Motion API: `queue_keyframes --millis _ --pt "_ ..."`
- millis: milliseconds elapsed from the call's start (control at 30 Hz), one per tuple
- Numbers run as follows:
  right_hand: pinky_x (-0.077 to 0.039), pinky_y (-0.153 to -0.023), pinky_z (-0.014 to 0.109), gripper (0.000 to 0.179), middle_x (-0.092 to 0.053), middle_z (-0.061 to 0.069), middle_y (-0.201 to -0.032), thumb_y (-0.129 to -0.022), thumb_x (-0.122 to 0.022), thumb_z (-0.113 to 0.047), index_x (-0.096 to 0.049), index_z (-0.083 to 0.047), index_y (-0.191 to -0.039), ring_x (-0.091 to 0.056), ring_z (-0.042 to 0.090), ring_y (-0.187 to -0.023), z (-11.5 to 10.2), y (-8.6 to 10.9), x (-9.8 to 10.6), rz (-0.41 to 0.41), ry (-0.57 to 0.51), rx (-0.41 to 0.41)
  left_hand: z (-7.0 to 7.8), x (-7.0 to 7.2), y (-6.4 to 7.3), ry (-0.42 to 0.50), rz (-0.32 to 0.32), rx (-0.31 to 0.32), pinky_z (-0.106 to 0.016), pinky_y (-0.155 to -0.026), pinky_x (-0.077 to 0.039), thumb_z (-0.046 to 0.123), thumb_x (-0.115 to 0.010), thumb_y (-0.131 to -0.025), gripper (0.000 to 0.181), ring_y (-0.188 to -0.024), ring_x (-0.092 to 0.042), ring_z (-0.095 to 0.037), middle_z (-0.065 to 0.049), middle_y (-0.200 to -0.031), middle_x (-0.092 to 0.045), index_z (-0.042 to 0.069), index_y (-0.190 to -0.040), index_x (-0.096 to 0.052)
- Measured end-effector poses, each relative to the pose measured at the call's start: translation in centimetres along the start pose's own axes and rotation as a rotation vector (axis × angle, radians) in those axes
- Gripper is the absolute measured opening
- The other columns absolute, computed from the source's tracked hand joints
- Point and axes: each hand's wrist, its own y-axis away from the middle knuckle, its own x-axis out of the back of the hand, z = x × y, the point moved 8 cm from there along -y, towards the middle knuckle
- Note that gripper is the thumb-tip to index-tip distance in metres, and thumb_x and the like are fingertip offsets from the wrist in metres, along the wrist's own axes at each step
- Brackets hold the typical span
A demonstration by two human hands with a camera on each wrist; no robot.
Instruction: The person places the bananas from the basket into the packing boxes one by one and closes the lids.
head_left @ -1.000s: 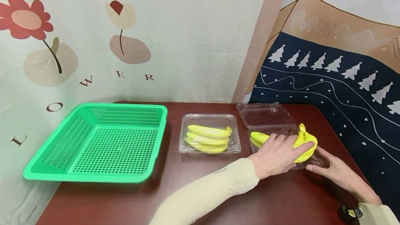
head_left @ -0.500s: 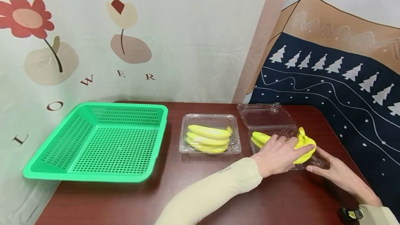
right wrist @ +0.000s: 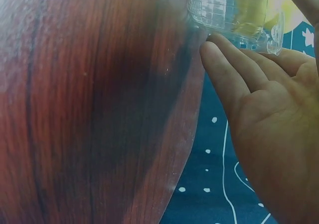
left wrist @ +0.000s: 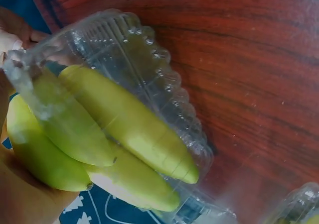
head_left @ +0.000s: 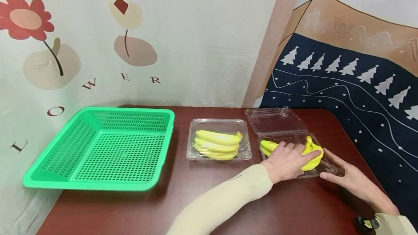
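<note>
A bunch of yellow bananas lies in an open clear plastic clamshell box on the right of the table. My left hand grips the bunch from above, thumb across its right end, and hides its middle. In the left wrist view, several bananas show through the clear wall of the box. At the box's right end is my right hand, thumb spread away from the fingers. In the right wrist view its fingers are fairly straight, fingertips right at the box's edge.
The box's clear lid is folded back behind it. Left of it stands a second clear clamshell box, closed over more bananas. A green perforated basket stands on the table's left side. Printed cloth hangs behind the table.
My left hand has moved the right end of the banana bunch leftward and lower into the box. The right hand has stayed almost in place.
</note>
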Motion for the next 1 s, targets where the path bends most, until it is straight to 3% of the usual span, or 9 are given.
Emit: queue_keyframes --millis 200,433,700,867,1000 --pt "-0.046 -0.083 0.006 0.093 -0.033 0.035 -0.158 -0.098 -0.073 -0.028 -0.014 -0.004 -0.166 -0.035 -0.029 -0.113 0.0 0.0 0.1 0.008 0.032 -0.004 -0.1 -0.6 0.0 0.021 -0.017 0.013 -0.030 -0.098 -0.047 0.060 -0.071 -0.090 0.087 -0.120 -0.060 -0.011 0.009 -0.144 -0.055 0.044 -0.162 -0.026" --pt "-0.045 -0.082 0.006 0.092 -0.031 0.034 -0.160 -0.099 -0.072 -0.030 -0.015 -0.003 -0.165 -0.032 -0.030 -0.112 0.1 0.0 0.1 0.006 0.052 -0.014 0.2 -1.1 0.0 -0.019 -0.015 0.000 -0.030 -0.097 -0.048 0.062 -0.071 -0.090 0.088 -0.120 -0.059 -0.012 0.008 -0.144 -0.055 0.045 -0.163 -0.024" --pt "-0.047 -0.082 0.008 0.088 -0.038 0.034 -0.156 -0.100 -0.071 -0.028 -0.018 -0.003 -0.165 -0.037 -0.027 -0.114 -0.4 0.0 0.1 0.013 0.031 0.015 0.5 -1.6 -0.1 -0.026 -0.059 0.007 -0.031 -0.102 -0.044 0.060 -0.063 -0.096 0.078 -0.127 -0.055 -0.012 0.010 -0.141 -0.055 0.049 -0.162 -0.023" --pt "-0.047 -0.082 0.009 0.088 -0.041 0.034 -0.154 -0.099 -0.072 -0.029 -0.020 -0.002 -0.164 -0.038 -0.027 -0.113 -0.5 -0.1 0.2 0.018 0.053 0.017 0.2 -1.7 -0.1 0.065 -0.075 0.030 -0.033 -0.109 -0.039 0.063 -0.043 -0.104 0.061 -0.136 -0.049 -0.011 0.013 -0.148 -0.052 0.047 -0.162 -0.028" --pt "-0.045 -0.083 0.006 0.085 -0.038 0.034 -0.156 -0.101 -0.069 -0.030 -0.020 -0.002 -0.164 -0.034 -0.029 -0.113 -0.5 0.0 0.5 0.020 0.070 0.025 -0.4 -1.3 0.3 0.210 -0.035 0.058 -0.034 -0.117 -0.032 0.063 -0.036 -0.106 0.060 -0.142 -0.042 -0.010 0.011 -0.155 -0.046 0.040 -0.161 -0.036"
